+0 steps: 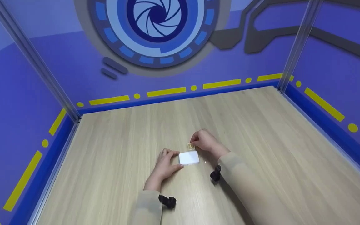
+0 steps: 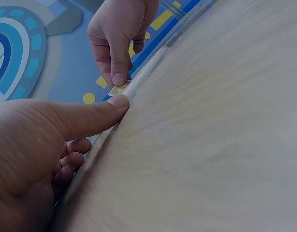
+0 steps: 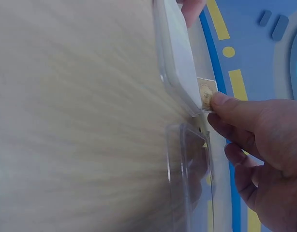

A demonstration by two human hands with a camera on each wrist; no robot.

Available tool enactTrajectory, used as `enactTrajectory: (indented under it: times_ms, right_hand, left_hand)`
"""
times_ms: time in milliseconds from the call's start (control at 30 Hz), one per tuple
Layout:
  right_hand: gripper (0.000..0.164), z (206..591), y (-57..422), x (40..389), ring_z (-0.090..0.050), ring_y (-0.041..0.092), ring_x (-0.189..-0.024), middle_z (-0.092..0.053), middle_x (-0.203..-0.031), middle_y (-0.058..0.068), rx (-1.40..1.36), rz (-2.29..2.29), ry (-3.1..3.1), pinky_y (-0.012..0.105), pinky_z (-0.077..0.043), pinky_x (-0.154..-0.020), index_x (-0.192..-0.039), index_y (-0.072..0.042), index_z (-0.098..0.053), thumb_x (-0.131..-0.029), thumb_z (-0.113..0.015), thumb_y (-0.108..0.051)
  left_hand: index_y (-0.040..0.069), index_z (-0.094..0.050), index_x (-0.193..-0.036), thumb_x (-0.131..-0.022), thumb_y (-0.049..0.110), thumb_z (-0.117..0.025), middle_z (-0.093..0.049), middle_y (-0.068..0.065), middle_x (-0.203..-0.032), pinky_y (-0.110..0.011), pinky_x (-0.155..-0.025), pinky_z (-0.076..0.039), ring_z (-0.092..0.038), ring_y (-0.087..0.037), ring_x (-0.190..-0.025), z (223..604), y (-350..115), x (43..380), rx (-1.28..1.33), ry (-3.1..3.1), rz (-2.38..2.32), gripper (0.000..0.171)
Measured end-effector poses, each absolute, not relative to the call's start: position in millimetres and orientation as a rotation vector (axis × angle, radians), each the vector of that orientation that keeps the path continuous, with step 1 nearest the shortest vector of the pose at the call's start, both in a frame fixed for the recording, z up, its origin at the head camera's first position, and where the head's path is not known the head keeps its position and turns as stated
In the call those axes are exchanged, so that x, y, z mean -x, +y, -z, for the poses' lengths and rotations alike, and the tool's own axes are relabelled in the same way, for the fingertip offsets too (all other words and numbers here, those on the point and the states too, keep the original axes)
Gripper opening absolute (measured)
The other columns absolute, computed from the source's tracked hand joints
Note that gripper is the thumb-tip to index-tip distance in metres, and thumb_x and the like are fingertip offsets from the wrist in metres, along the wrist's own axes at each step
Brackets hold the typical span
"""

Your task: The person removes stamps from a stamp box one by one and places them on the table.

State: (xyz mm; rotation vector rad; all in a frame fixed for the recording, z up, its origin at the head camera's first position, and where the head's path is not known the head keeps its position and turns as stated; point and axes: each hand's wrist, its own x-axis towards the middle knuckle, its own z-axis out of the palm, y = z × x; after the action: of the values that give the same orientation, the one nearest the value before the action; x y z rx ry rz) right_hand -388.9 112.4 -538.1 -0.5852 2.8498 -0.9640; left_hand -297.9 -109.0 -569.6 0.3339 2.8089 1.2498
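Note:
A white, flat rectangular block (image 1: pixel 189 158) with a clear plastic rim, apparently a shallow case, lies on the wooden table. My left hand (image 1: pixel 163 166) holds its left end between thumb and fingers, as the left wrist view also shows. Just beyond the block's far edge, my right hand (image 1: pixel 205 140) pinches a small square card (image 3: pixel 207 94) between thumb and forefinger. This card is pale with a gold-brown print and sits close against the block. Beside the block, under my right hand, a clear plastic lid or tray (image 3: pixel 175 159) rests on the table.
The light wooden tabletop (image 1: pixel 130 140) extends around both hands. Blue-purple printed panels (image 1: pixel 58 68) with yellow dashes enclose its back and sides, joined by metal corner posts (image 1: pixel 295 47). Small black devices (image 1: pixel 168 202) sit at both sleeves.

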Motion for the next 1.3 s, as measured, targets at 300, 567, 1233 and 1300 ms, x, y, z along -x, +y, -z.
enactTrajectory:
  times_ms: [300, 567, 1233, 1300]
  right_hand:
    - [0.006, 541.3, 109.7, 388.5, -0.053, 0.018, -0.090, -0.073, -0.081, -0.001, 0.556, 0.882, 2.913, 0.041, -0.046, -0.094, -0.083, -0.013, -0.079, -0.089, -0.079, -0.013]
    - [0.004, 543.9, 110.0, 388.0, -0.054, 0.021, -0.095, -0.072, -0.089, 0.002, 0.545, 0.841, 2.940, 0.040, -0.048, -0.090, -0.087, -0.011, -0.080, -0.089, -0.080, -0.015]
    - [0.005, 546.3, 110.2, 387.3, -0.056, 0.023, -0.098, -0.072, -0.090, 0.002, 0.585, 0.832, 2.976, 0.041, -0.049, -0.091, -0.084, -0.014, -0.080, -0.089, -0.080, -0.015]
    - [0.005, 546.3, 110.2, 387.3, -0.056, 0.023, -0.098, -0.073, -0.091, 0.002, 0.584, 0.834, 2.973, 0.041, -0.049, -0.091, -0.084, -0.014, -0.080, -0.089, -0.080, -0.016]
  left_hand:
    - [0.006, -0.064, -0.132, -0.084, 0.023, -0.084, -0.051, -0.010, -0.125, -0.054, -0.110, -0.038, -0.045, -0.030, -0.123, 569.1, -109.7, 298.0, -0.358, 2.820, -1.246, 0.055]
    - [0.006, -0.064, -0.132, -0.084, 0.024, -0.084, -0.052, -0.011, -0.126, -0.055, -0.111, -0.037, -0.046, -0.031, -0.124, 568.9, -110.0, 297.2, -0.360, 2.812, -1.257, 0.055]
    - [0.006, -0.064, -0.132, -0.084, 0.024, -0.084, -0.051, -0.012, -0.126, -0.054, -0.110, -0.038, -0.045, -0.031, -0.123, 569.3, -109.9, 297.6, -0.368, 2.816, -1.257, 0.055]
    - [0.007, -0.064, -0.132, -0.084, 0.023, -0.084, -0.051, -0.011, -0.126, -0.054, -0.110, -0.038, -0.044, -0.031, -0.123, 569.6, -109.9, 297.7, -0.356, 2.813, -1.257, 0.055]
